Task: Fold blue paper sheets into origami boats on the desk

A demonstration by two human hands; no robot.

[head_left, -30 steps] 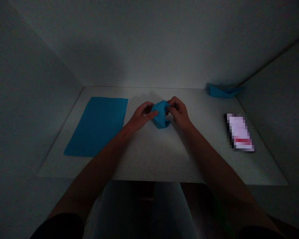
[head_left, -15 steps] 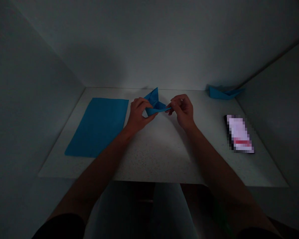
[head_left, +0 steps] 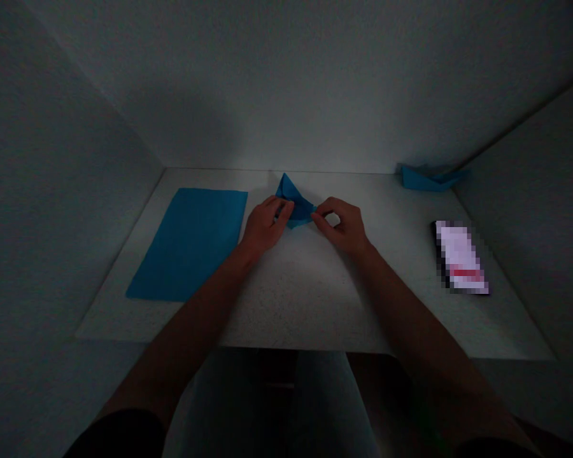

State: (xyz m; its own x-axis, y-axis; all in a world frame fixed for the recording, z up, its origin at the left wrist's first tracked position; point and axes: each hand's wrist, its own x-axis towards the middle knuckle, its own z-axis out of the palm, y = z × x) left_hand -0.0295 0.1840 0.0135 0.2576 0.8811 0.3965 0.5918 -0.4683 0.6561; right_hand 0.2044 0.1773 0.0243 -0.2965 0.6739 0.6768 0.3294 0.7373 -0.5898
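Between my hands is a folded blue paper boat (head_left: pixel 300 207), its pointed peak tilted up toward the back wall. My left hand (head_left: pixel 267 219) grips its left side, thumb and fingers closed on the paper. At the right tip, the thumb and forefinger of my right hand (head_left: pixel 341 222) pinch the boat, and a small gap shows between those two fingers farther back. Part of the boat's left end is hidden behind my left fingers.
Left of my hands, a stack or sheet of blue paper (head_left: pixel 191 245) lies flat on the white table (head_left: pixel 291 299). Another blue paper boat (head_left: pixel 430 180) sits at the back right corner. A phone with a blurred screen (head_left: pixel 461 254) lies nearer on the right. Walls enclose the back and sides.
The boat has turned and tipped in my hands, so its peak now leans left and its inside faces me more. My right hand has shifted slightly left and lower.
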